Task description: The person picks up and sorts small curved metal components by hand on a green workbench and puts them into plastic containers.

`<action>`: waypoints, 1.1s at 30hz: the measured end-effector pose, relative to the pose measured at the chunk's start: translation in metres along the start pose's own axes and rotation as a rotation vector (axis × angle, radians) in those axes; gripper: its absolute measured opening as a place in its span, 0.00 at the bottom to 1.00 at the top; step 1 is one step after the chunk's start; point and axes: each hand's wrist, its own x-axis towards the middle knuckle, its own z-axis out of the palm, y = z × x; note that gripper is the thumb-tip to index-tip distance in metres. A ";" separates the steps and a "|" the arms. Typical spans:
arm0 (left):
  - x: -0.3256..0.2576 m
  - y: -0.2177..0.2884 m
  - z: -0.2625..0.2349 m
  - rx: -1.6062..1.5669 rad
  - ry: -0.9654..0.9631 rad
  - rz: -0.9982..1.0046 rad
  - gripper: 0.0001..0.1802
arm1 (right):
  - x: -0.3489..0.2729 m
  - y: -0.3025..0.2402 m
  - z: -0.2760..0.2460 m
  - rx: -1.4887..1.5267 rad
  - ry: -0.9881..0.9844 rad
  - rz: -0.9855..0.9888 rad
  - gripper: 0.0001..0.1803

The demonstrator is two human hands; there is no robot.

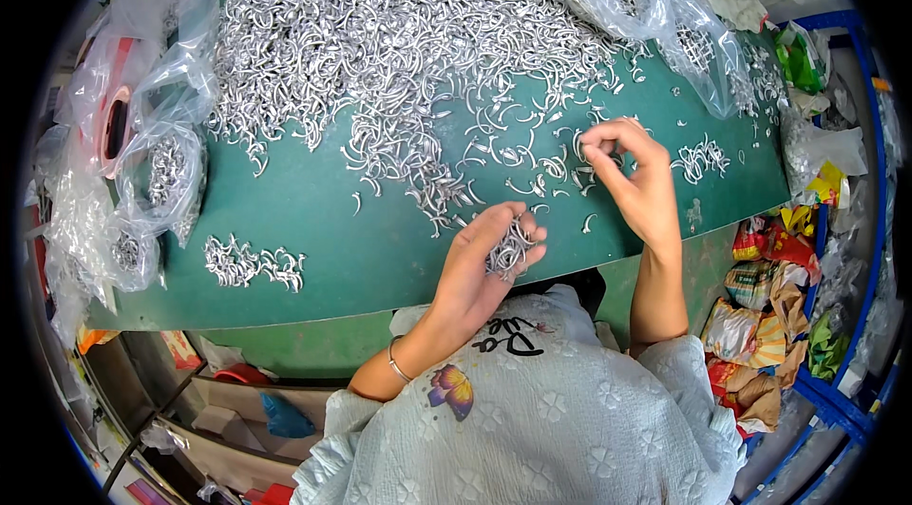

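Observation:
A big heap of small curved silver metal hooks covers the far half of a green table. My left hand is cupped palm up near the table's front edge and holds a bunch of these hooks. My right hand hovers over the scattered hooks to the right, thumb and fingers pinched together on one small hook. A small separate cluster of hooks lies at the front left.
Clear plastic bags with more hooks lie at the left edge and at the back right. A roll of tape sits in a bag at left. Crumpled wrappers and bags fill a blue bin to my right.

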 end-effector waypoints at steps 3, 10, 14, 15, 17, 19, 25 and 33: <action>0.001 0.000 -0.005 0.012 -0.071 -0.024 0.11 | -0.004 0.009 0.019 -0.299 -0.077 -0.141 0.10; -0.001 0.000 -0.004 0.007 -0.048 -0.013 0.11 | -0.008 0.014 0.009 0.048 -0.010 0.064 0.06; -0.001 -0.002 -0.005 0.037 -0.040 -0.001 0.14 | -0.016 0.006 0.009 0.448 -0.066 0.351 0.04; -0.001 -0.002 -0.001 0.052 -0.013 0.007 0.15 | -0.018 0.002 0.011 0.520 -0.080 0.348 0.05; -0.001 0.001 0.006 -0.031 -0.024 -0.025 0.16 | -0.024 -0.010 0.010 0.442 -0.200 0.188 0.05; 0.000 0.000 0.005 -0.053 -0.033 -0.028 0.16 | -0.023 -0.016 0.014 0.414 -0.254 0.107 0.07; 0.002 -0.006 -0.012 0.090 -0.102 -0.025 0.14 | -0.004 0.015 0.037 -0.285 0.027 -0.147 0.07; -0.002 -0.002 -0.002 0.003 -0.004 -0.029 0.13 | -0.007 0.011 0.028 -0.198 0.047 -0.098 0.07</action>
